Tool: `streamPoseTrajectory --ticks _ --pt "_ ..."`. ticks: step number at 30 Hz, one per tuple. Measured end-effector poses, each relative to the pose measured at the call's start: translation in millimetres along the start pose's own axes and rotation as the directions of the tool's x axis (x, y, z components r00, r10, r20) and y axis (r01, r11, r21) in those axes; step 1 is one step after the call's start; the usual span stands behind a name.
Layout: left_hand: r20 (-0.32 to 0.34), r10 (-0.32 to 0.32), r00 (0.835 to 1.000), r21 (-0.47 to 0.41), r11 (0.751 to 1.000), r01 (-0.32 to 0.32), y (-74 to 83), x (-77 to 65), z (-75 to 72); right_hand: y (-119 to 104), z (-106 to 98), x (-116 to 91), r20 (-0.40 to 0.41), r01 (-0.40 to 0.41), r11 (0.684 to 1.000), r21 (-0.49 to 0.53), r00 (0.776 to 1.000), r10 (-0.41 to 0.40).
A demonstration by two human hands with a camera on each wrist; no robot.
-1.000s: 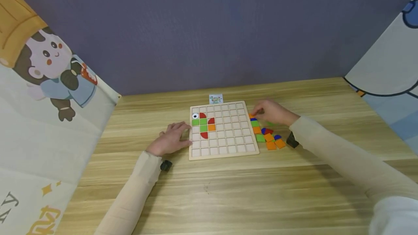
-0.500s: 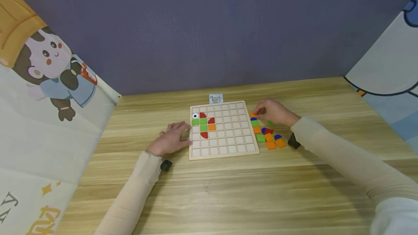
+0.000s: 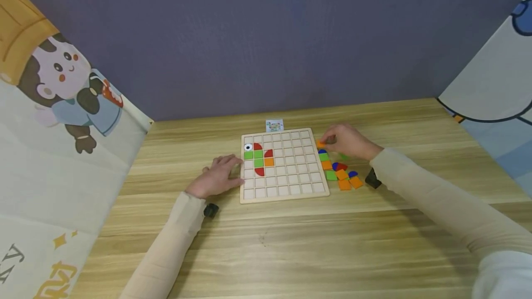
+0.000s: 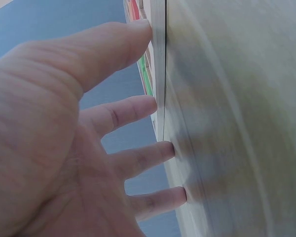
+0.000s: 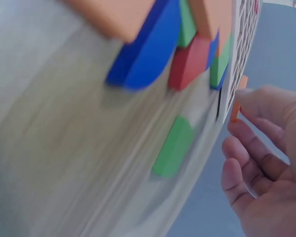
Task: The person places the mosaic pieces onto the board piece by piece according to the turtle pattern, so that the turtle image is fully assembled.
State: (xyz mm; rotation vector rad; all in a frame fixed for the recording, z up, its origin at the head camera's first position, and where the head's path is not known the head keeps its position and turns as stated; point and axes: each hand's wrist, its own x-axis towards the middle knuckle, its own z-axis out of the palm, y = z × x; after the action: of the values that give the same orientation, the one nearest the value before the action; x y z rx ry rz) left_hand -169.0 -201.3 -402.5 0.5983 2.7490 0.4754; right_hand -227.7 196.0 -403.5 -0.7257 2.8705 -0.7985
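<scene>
A wooden grid board [image 3: 291, 181] lies on the table. On its left part sit a round eye tile [image 3: 248, 147], green squares [image 3: 258, 154], an orange square [image 3: 269, 162] and several red curved tiles [image 3: 259, 171]. My left hand [image 3: 214, 178] has its fingers spread, with thumb and index at the board's left edge. Just past the board's right edge, my right hand [image 3: 348, 142] pinches an orange tile [image 5: 240, 98] between thumb and index finger. In the right wrist view its other fingers curl loosely, and the tile stands on edge, partly hidden by the thumb.
Right of the board lies a loose cluster of orange tiles [image 3: 344, 185], blue curved tiles [image 3: 353, 174], a red tile [image 5: 187, 61] and green tiles [image 3: 331, 176]. A lone green tile [image 5: 173, 148] lies near my right hand. A small picture card [image 3: 274, 125] touches the board's far edge.
My right hand has shifted slightly away from the tile cluster, and the orange tile in its fingers now stands apart from the blue one. My left hand has stayed in place.
</scene>
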Motion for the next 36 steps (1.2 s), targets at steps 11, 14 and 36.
streamPoseTrajectory --ticks 11,14,36 --pt "-0.006 0.006 1.000 0.004 1.000 -0.006 2.4 -0.7 -1.0 -18.7 6.5 4.9 0.012 0.005 0.999 0.033 1.000 -0.005" --pt "-0.006 0.007 1.000 0.007 1.000 -0.007 2.8 -1.1 -1.4 -21.2 7.7 5.2 0.008 0.019 0.999 0.037 1.000 -0.019" --pt "0.004 -0.004 1.000 0.000 1.000 0.004 1.2 -0.5 -0.9 -44.6 20.3 8.2 0.032 0.152 0.986 0.061 0.987 -0.155"
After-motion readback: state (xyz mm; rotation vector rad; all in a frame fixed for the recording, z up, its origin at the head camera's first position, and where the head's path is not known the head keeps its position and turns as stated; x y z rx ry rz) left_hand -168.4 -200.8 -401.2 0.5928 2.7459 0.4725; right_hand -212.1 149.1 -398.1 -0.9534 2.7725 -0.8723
